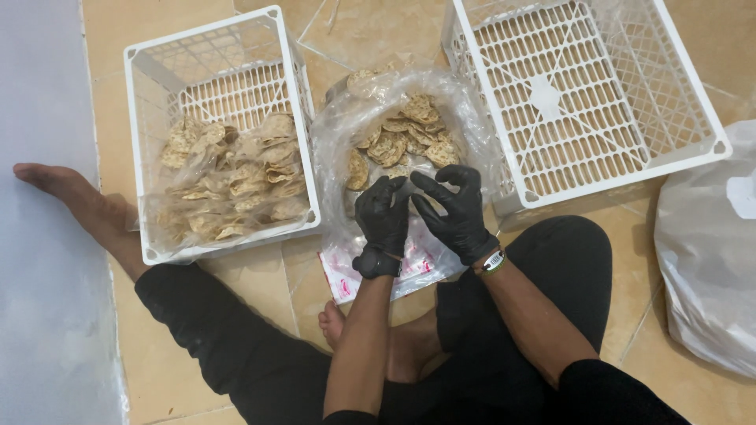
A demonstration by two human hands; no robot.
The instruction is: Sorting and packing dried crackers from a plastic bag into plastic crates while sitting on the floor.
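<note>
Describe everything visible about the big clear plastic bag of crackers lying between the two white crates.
The large clear plastic bag lies open on the tan tiled floor, crumpled and glossy, between the white plastic crate holding packed crackers and the empty white plastic crate. Inside sit round, flat, speckled beige crackers in a loose pile. Its near edge meets the black-gloved left hand and black-gloved right hand, which are held together just over it. It appears to rest against both crates.
</note>
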